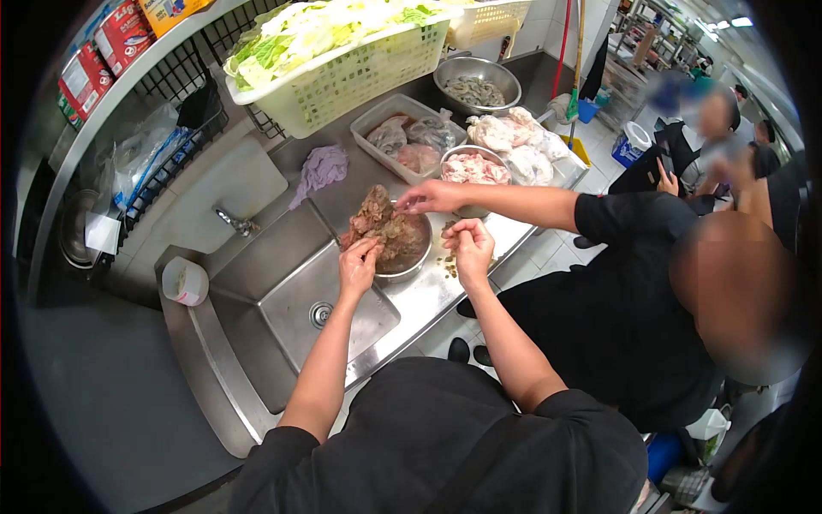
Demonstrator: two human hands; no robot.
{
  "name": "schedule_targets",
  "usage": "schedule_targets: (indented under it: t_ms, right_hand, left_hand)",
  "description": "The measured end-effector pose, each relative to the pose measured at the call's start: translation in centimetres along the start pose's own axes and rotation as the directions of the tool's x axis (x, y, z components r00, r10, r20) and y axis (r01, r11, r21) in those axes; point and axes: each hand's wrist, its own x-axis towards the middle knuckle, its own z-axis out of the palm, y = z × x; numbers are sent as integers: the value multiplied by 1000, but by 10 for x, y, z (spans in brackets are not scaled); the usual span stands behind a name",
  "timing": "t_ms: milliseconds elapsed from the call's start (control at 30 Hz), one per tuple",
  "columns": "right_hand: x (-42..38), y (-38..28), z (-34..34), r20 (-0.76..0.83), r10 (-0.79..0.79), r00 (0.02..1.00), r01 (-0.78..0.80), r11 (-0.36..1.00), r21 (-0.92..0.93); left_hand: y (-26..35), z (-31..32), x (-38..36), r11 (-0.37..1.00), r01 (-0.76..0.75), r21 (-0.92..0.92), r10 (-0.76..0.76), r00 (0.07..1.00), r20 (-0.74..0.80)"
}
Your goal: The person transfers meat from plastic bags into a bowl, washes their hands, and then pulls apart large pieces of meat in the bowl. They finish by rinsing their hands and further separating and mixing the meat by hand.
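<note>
Brown meat (373,212) is heaped in the steel bowl (406,275) just right of the sink (355,324), with one chunk standing above the rim. At the sink's right edge, our left hand (358,267) has its fingers pinched onto that meat. Our right hand (470,254), farther right of the sink, is curled with fingertips drawn together; we cannot tell whether they grip a scrap. Near it lie small bits (450,265). A co-worker's hand (432,197) reaches toward the meat from the sink's right. We see a purple cloth (320,171) beyond the sink's far edge.
</note>
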Motion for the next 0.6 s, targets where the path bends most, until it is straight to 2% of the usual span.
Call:
schedule_targets:
  t_ms: [67,100,133,167,200,233,300,333,367,400,433,467,500,567,600]
  right_hand:
    - [1,15,-20,-50,29,998,-48,894,-446]
    - [1,34,-35,-48,34,998,-52,893,-448]
    - [1,60,-52,11,-39,999,32,604,-796]
    - [1,74,-58,104,-83,991,118,189,-975]
    - [-7,61,-49,88,-236,968,151,263,-953]
    - [-2,56,-44,97,-238,966,162,271,-949]
    - [-15,51,-44,155,-224,962,220,303,-927]
    - [-18,42,-39,219,-246,944,292,319,-902]
    - [-23,34,-32,222,-238,945,292,317,-902]
    - [-26,27,-21,223,-240,945,307,417,-855]
    - [-31,22,-9,223,-240,945,319,515,-796]
    - [-37,17,1,283,-293,913,397,482,-781]
    - [-43,13,13,290,-288,913,400,485,-778]
    - [-56,10,37,409,-379,830,557,534,-636]
    - [-64,12,47,443,-359,821,570,556,-605]
  left_hand:
    - [-3,0,1,1000,15,-19,-14,1000,5]
    - [-4,-1,1,999,22,-39,-22,1000,13]
    - [-1,-3,2,998,44,-49,-43,999,27]
    - [-1,-4,0,998,44,-47,-43,999,18]
    - [-3,-8,-1,999,-16,30,17,1000,-22]
    - [-3,-14,0,991,-69,112,76,996,-56]
    - [-11,-29,-13,995,-2,96,11,996,-93]
    - [-23,-39,-21,992,124,-35,-127,985,-117]
    - [-34,-48,-21,957,232,-172,-255,958,-130]
    - [-46,-57,-25,956,235,-174,-260,956,-135]
    - [-61,-69,-35,893,321,-317,-380,913,-148]
    - [-77,-81,-47,802,389,-454,-496,856,-144]
    - [-95,-93,-60,802,390,-453,-500,852,-152]
    - [-142,-111,-97,420,574,-703,-779,626,45]
    - [-207,-115,-133,565,742,-362,-791,611,17]
